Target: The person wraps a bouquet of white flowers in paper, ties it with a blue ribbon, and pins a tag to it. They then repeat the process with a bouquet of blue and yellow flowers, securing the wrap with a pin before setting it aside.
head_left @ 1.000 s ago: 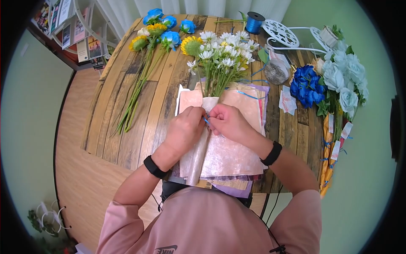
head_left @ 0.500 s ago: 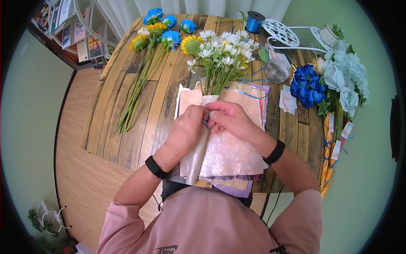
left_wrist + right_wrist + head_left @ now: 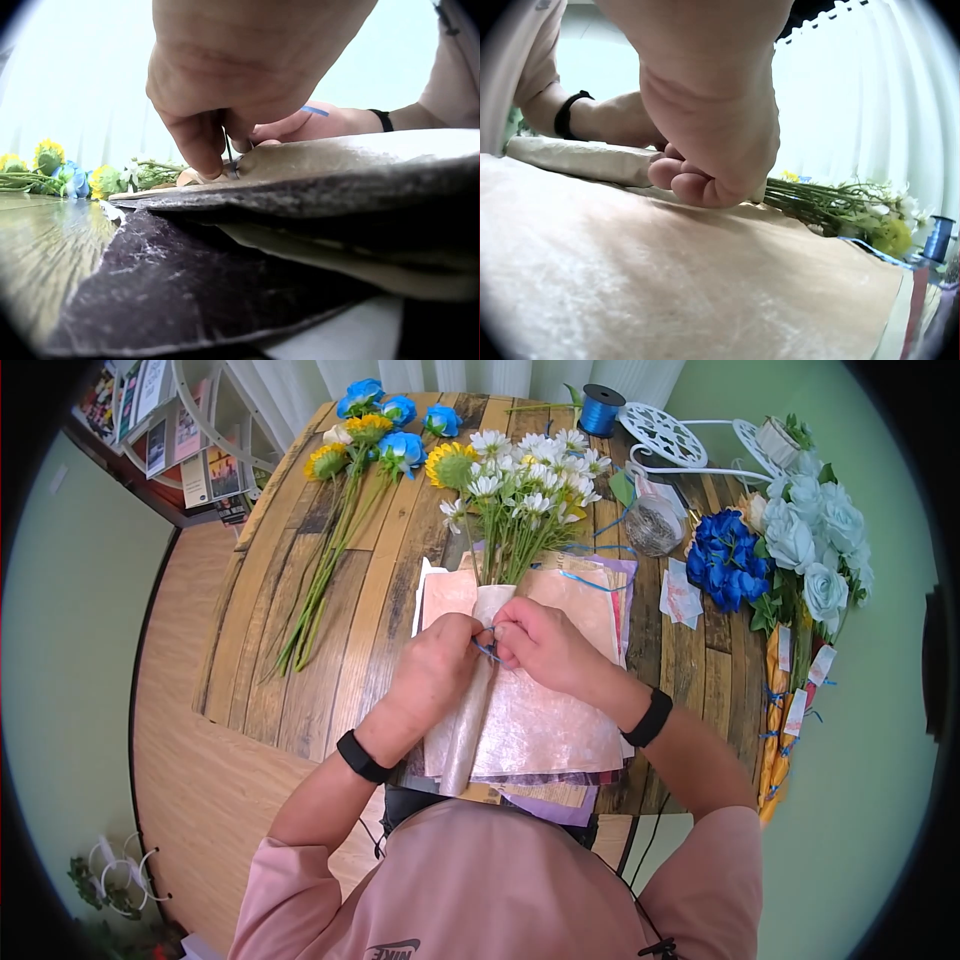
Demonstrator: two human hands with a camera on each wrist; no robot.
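Observation:
A bouquet of white daisies [image 3: 535, 480] lies with its stems in a rolled paper wrap [image 3: 465, 735] on a stack of pink paper sheets [image 3: 555, 730]. Over the upper part of the wrap, the left hand [image 3: 435, 665] pinches a thin blue ribbon [image 3: 486, 648]. Close at its right, the right hand [image 3: 550, 645] pinches the same ribbon, fingers curled. In the left wrist view the ribbon runs down from the left hand [image 3: 232, 82] to the wrap. The right wrist view shows the curled fingers of the right hand [image 3: 712, 120] against the wrap; its ribbon is hidden there.
Blue and yellow flowers [image 3: 370, 430] with long stems lie at the left. At the back stands a blue ribbon spool [image 3: 601, 410] beside a white metal stand [image 3: 665, 438]. Dark blue flowers [image 3: 727, 563] and pale blue roses [image 3: 825, 535] lie on the right.
The fingertips of both hands have shifted around the ribbon, and a loop of it now shows between them. The right hand's fingers have curled in more. Flowers and wrap have hardly moved.

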